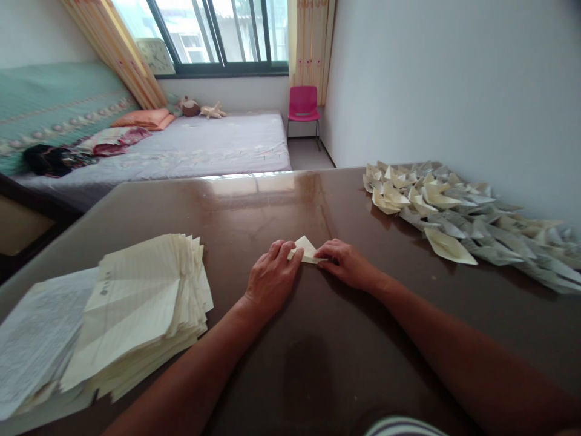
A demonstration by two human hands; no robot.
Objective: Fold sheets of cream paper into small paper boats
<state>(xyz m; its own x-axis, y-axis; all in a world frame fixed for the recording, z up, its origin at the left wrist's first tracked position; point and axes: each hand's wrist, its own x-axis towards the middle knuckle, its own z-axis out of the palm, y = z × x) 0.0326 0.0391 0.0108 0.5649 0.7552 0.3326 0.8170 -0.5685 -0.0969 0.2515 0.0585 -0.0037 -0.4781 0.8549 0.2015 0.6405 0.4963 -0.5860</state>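
A small cream sheet of folded paper (305, 247) lies on the brown table, its top coming to a point and a folded band along its lower edge. My left hand (275, 272) is closed on the paper's left end, thumb and fingers pinching it. At the right end, my right hand (347, 263) grips the band between thumb and fingers. Both hands rest low over the glossy tabletop, and the fingers hide the paper's two ends.
To the left lies a thick stack of cream lined paper (131, 303), overlapping printed sheets (43, 327). Many folded paper boats (449, 245) are heaped along the right side by the wall. Beyond the brown table (254, 218) stand a bed (236, 142) and a pink chair (303, 104).
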